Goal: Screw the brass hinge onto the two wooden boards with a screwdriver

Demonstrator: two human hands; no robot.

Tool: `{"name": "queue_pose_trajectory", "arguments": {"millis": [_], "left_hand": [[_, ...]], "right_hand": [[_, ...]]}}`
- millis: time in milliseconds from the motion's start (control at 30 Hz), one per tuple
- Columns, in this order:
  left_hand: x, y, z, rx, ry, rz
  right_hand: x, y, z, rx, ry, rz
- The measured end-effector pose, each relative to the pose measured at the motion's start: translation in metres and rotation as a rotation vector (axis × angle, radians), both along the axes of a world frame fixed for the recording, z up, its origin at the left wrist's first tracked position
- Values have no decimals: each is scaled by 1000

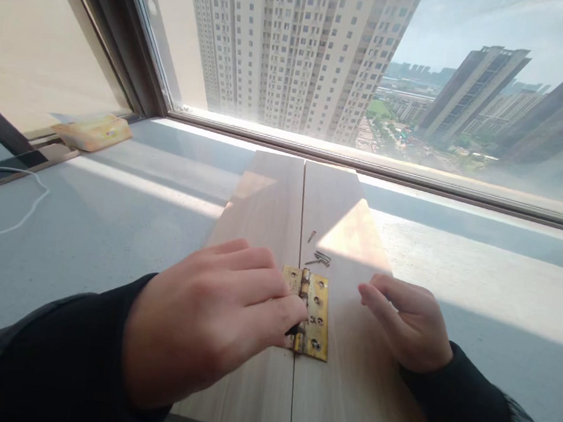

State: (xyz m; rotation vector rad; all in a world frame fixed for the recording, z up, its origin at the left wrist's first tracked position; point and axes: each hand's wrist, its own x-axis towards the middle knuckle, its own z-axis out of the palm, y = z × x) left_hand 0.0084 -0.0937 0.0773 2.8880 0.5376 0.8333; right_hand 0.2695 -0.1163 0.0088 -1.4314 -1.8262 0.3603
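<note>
My left hand (214, 318) lies over the left leaf of a worn brass-coloured hinge (319, 322), its fingers closed. A small dark bit shows beneath the fingertips by the hinge knuckle; I cannot make out what it is. The hinge spans the seam between two pale wooden boards, the left board (267, 203) and the right board (340, 371). Several loose screws (321, 259) lie just beyond the hinge, with one single screw (312, 236) a little farther off. My right hand (408, 318) is at the right board's edge, fingers curled in; anything inside them is hidden.
The boards lie on a pale window sill (132, 242) below a large window frame (288, 146). To the left are a phone (1, 176), a white cable (24, 211) and a yellowish packet (93, 132). Tall buildings stand outside. Sunlight crosses the right board.
</note>
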Motion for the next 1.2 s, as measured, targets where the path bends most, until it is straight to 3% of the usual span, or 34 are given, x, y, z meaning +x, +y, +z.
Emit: {"name": "queue_pose_trajectory", "arguments": {"millis": [100, 267, 567, 733, 900, 1033, 1133, 1200], "left_hand": [[3, -10, 3, 4, 53, 62], [9, -19, 2, 21, 37, 148], [17, -15, 9, 309, 307, 217], [20, -17, 6, 270, 310, 287], [15, -14, -1, 173, 303, 502], [14, -11, -3, 98, 324, 525], [16, -10, -2, 94, 290, 494], [17, -10, -1, 104, 273, 467]], "right_hand": [[10, 2, -10, 2, 43, -128], [5, 3, -11, -40, 75, -168], [1, 3, -9, -77, 54, -170], [1, 4, -10, -77, 28, -164], [6, 5, -11, -58, -16, -148], [-13, -3, 5, -48, -87, -43], [-48, -12, 21, -3, -221, 168], [-71, -15, 25, 78, -225, 215]]}}
